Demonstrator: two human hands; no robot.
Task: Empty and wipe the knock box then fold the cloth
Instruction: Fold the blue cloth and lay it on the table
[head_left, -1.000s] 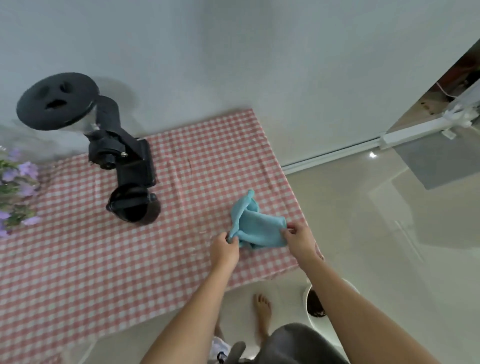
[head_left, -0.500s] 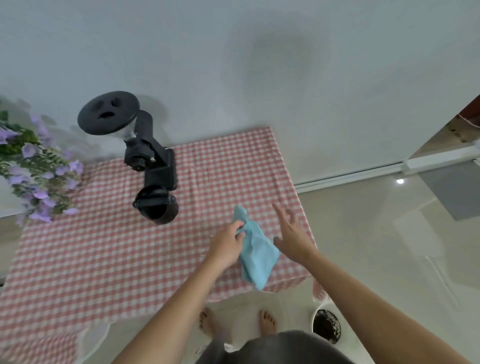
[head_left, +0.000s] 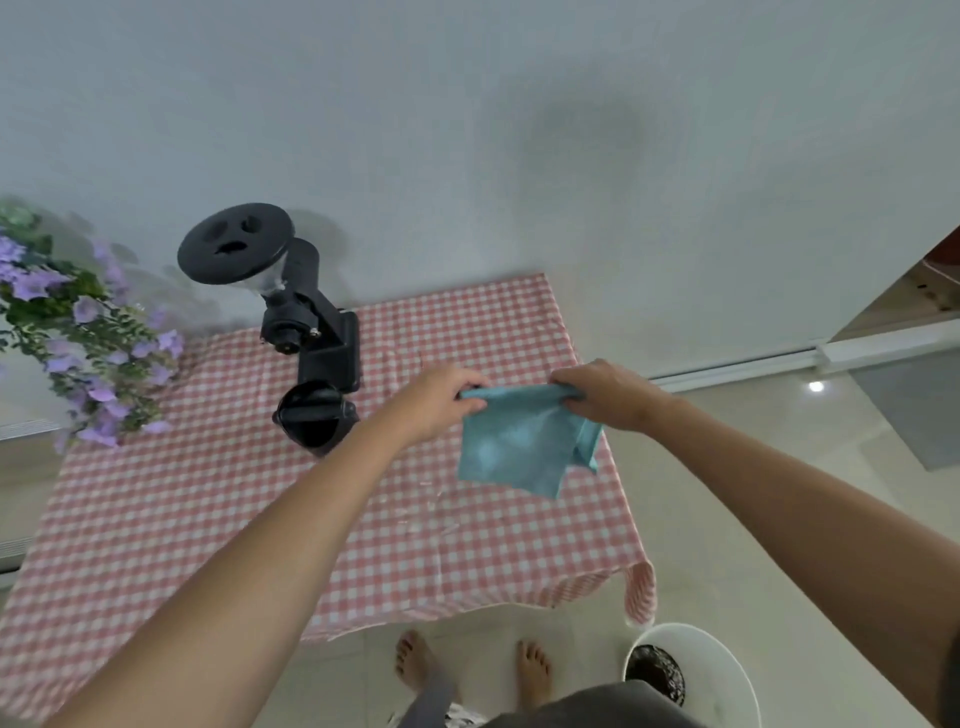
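A light blue cloth (head_left: 514, 447) hangs spread out above the right part of the pink checked table (head_left: 260, 519). My left hand (head_left: 441, 400) pinches its upper left corner and my right hand (head_left: 602, 395) grips its upper right corner, both held up off the table. The cloth's lower right part is doubled over. The black round knock box (head_left: 317, 423) stands on the table to the left of my left hand, in front of a black coffee grinder (head_left: 296, 306).
Purple flowers (head_left: 78, 338) stand at the table's left back. A white bin (head_left: 696, 675) with dark grounds inside sits on the floor by the table's right front corner, next to my bare feet (head_left: 467, 665). A white wall rises behind the table.
The cloth was bunched between both hands, then hung from my left hand alone. Now my right hand has taken its other corner and both hold it up, spread.
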